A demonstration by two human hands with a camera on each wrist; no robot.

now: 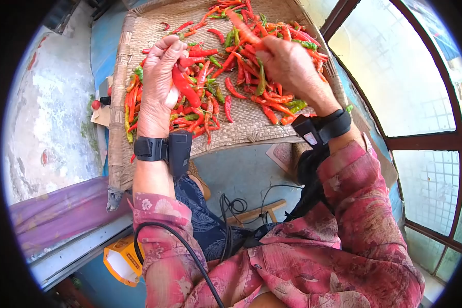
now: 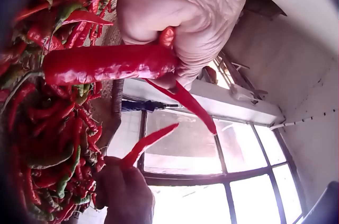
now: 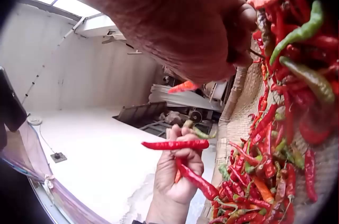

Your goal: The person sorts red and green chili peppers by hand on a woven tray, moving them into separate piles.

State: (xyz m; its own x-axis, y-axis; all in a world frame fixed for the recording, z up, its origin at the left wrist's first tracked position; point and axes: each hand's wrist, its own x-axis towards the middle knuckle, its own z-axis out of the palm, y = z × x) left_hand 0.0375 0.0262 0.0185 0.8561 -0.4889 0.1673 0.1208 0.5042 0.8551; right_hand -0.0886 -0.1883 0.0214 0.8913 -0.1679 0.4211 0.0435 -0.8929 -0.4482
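My left hand (image 1: pixel 159 82) grips several red chili peppers (image 1: pixel 186 86) over the left part of a woven tray (image 1: pixel 151 23). In the left wrist view one thick red chili (image 2: pixel 106 65) juts out of the curled fingers, its stem toward the tray. Over the tray's right side, my right hand (image 1: pixel 295 66) pinches a single orange-red chili (image 1: pixel 243 26), blurred in the head view. Its pointed end (image 2: pixel 151 143) shows beyond the right hand in the left wrist view. Below both hands lie heaps of loose chilies (image 1: pixel 277 105), mostly red with some green ones among them.
A window with dark frames (image 1: pixel 428 142) stands close on the right, and a pale wall (image 1: pixel 56 113) on the left. Black cables (image 1: pixel 228 208) and a wooden piece (image 1: pixel 256 213) lie below the tray. At lower left is a yellow box (image 1: pixel 122 261).
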